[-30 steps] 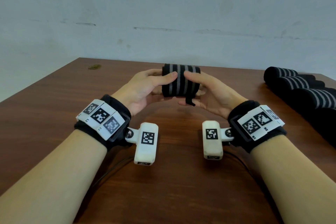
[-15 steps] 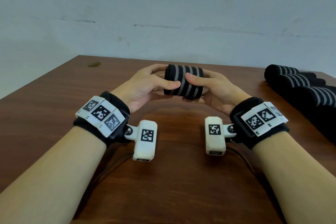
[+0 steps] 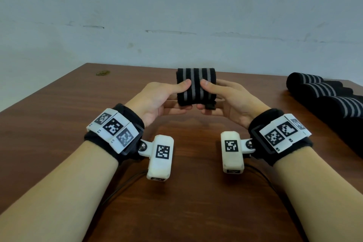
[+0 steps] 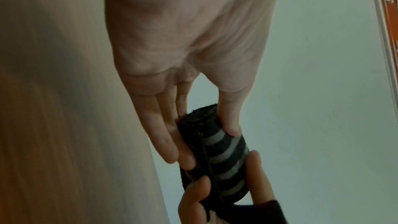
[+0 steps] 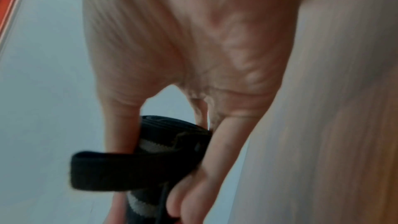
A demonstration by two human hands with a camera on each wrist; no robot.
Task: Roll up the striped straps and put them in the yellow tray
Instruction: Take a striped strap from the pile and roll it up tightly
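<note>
Head view | rolled strap (image 3: 196, 86) (above table) | pinched between left hand (image 3: 157, 100), right hand (image 3: 233, 102)

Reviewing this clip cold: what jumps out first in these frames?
A rolled striped strap is held up above the middle of the wooden table, pinched between the left hand and the right hand, thumbs on its front. At the right edge lie more striped straps, side by side. The yellow tray is in none of the views.
</note>
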